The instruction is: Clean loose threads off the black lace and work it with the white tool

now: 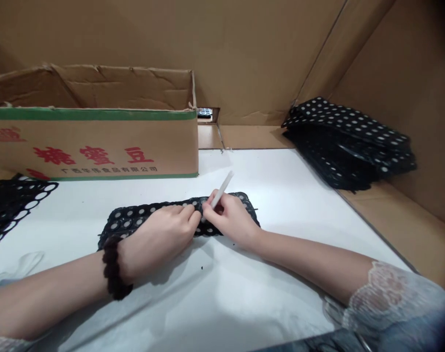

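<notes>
In the head view, the dotted black sheet (129,213) lies flat on the white table (299,195), stretched out from left to right beneath both hands, and it serves here as the landmark. Its surface carries rows of pale round dots set in dark rings.

The right hand (233,217) is over the right part of the sheet. Its thumb and fingers are closed in a pinch around a slim white stick (222,189), with no open space between the fingertips and the stick. The stick is tilted, its upper end pointing up and away to the right, its lower end reaching down to the sheet among the fingers; the exact point of contact is hidden.

The left hand (163,227) rests on the middle of the sheet, back of the hand upward, fingers bent and drawn together, the fingertips beside those of the right hand. Whether it pinches the sheet or only presses on it cannot be told, since the fingertips are largely covered. A fluffy dark band (116,269) circles that wrist, just beside the sheet's near left corner.

Beyond the sheet and to its left is an open cardboard box (97,137) with red characters and green edging. Left of the sheet, apart from it, lies a black mesh of rings (13,210). Well to the right and farther back, a pile of dotted black pieces (354,142) leans by the cardboard wall (244,63). A tiny dark speck (202,268) lies on the near side of the sheet.
</notes>
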Demonstrator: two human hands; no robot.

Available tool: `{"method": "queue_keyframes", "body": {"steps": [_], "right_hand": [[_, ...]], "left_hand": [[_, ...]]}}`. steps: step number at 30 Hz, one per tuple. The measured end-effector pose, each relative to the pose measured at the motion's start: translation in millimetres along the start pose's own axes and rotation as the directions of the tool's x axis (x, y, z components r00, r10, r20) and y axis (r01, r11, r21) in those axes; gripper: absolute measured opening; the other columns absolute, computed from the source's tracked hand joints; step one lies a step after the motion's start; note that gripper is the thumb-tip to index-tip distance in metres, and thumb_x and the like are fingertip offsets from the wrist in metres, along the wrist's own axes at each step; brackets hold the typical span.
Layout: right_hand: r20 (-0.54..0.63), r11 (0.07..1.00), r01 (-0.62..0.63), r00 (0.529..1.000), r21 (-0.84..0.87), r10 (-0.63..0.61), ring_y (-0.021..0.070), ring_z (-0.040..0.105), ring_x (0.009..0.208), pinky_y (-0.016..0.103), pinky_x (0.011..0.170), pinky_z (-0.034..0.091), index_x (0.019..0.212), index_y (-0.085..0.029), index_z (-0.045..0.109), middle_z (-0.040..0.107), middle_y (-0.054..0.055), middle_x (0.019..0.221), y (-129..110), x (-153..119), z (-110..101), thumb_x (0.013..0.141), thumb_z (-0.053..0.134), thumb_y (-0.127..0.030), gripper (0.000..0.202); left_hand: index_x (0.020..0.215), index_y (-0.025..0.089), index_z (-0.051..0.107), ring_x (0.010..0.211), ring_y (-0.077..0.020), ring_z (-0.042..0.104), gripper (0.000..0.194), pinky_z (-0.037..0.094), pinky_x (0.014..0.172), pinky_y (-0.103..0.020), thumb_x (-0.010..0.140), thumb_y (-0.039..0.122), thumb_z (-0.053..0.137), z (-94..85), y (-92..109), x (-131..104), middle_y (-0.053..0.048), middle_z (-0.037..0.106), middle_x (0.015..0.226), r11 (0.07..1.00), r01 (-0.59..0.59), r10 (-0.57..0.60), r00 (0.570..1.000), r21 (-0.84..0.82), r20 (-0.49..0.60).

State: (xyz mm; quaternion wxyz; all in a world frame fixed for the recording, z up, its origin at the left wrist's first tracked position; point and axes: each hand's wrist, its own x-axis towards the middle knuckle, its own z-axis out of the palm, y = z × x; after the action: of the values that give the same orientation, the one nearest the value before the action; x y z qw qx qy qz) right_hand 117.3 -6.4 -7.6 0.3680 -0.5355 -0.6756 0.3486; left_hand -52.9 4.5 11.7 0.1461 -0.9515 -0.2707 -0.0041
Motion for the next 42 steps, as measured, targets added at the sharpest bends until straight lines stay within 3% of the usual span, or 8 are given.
{"method": "queue_keyframes", "body": {"steps": [5,11,19,22,27,31,35,42], "right_hand": [[-0.095,0.986,-0.074,0.992,0.147,0.088,0.011,0.05,0.058,0.023,0.056,0.038,0.077,-0.02,0.044,0.05,-0.003,0.064,4,6,4,0.074,0.045,-0.028,0.009],[-0.158,0.996,-0.07,0.984,0.063,0.079,0.0109,0.047,0.055,0.024,0.056,0.037,0.073,-0.02,0.04,0.047,-0.005,0.06,5,5,7,0.071,0.046,-0.024,0.007],[-0.099,1.0,-0.024,0.995,0.006,0.024,0.0114,0.045,0.054,0.024,0.052,0.034,0.075,-0.02,0.041,0.048,-0.003,0.061,9,4,12,0.072,0.044,-0.025,0.006],[-0.101,0.999,-0.008,0.995,0.031,0.011,0.0108,0.044,0.054,0.024,0.052,0.034,0.075,-0.02,0.041,0.048,-0.003,0.061,9,3,11,0.073,0.045,-0.025,0.007],[-0.204,0.96,-0.051,0.973,0.274,0.11,0.0099,0.047,0.049,0.022,0.048,0.037,0.078,-0.021,0.037,0.046,-0.005,0.058,9,1,7,0.076,0.044,-0.029,0.011],[-0.064,0.906,-0.162,0.977,0.39,0.202,0.0108,0.049,0.045,0.022,0.041,0.04,0.079,-0.022,0.036,0.045,-0.005,0.057,9,-2,7,0.074,0.044,-0.03,0.012],[-0.075,0.941,-0.151,0.981,0.304,0.181,0.0104,0.049,0.051,0.022,0.046,0.041,0.076,-0.021,0.038,0.044,-0.004,0.059,10,-4,11,0.072,0.045,-0.026,0.01],[-0.109,0.96,-0.104,0.985,0.26,0.136,0.0084,0.042,0.049,0.021,0.047,0.034,0.078,-0.022,0.035,0.039,-0.006,0.059,7,-7,12,0.07,0.044,-0.021,0.012]], "left_hand": [[0.067,0.017,0.042,0.056,-0.0173,0.05,0.014,0.04,0.049,-0.029,0.072,0.004,0.039,0.4,5,-1,-0.002,0.05,0.066,0.998,0.047,-0.046,0.999,0.045,-0.027],[0.064,0.018,0.039,0.053,-0.0151,0.05,0.013,0.039,0.048,-0.026,0.072,0.007,0.042,7.1,1,-1,-0.001,0.049,0.063,0.997,0.066,-0.063,0.996,0.036,-0.07],[0.062,0.018,0.038,0.048,-0.0131,0.049,0.012,0.036,0.044,-0.024,0.069,0.008,0.039,13.7,4,0,0.0,0.049,0.056,0.994,0.103,-0.093,0.967,0.03,-0.237],[0.064,0.017,0.04,0.049,-0.0136,0.05,0.011,0.037,0.045,-0.024,0.066,0.007,0.039,11.8,3,1,0.0,0.05,0.057,0.992,0.126,-0.119,0.966,0.016,-0.231],[0.066,0.017,0.042,0.051,-0.0134,0.049,0.012,0.038,0.048,-0.024,0.078,0.016,0.04,8.1,-11,-2,-0.001,0.05,0.06,0.995,-0.101,0.101,0.991,-0.001,-0.092],[0.065,0.016,0.042,0.056,-0.0128,0.048,0.021,0.04,0.053,-0.024,0.084,0.024,0.038,11.6,-18,-6,-0.002,0.048,0.061,0.967,-0.254,0.25,0.953,-0.005,-0.17],[0.063,0.016,0.042,0.061,-0.0139,0.049,0.021,0.041,0.057,-0.025,0.084,0.019,0.038,14.5,-17,-7,-0.001,0.047,0.059,0.952,-0.296,0.305,0.93,0.073,-0.203],[0.064,0.016,0.041,0.054,-0.0139,0.044,0.019,0.034,0.049,-0.026,0.082,0.018,0.04,9.0,-9,-4,-0.001,0.046,0.058,0.968,-0.235,0.247,0.951,0.087,-0.185]]}}
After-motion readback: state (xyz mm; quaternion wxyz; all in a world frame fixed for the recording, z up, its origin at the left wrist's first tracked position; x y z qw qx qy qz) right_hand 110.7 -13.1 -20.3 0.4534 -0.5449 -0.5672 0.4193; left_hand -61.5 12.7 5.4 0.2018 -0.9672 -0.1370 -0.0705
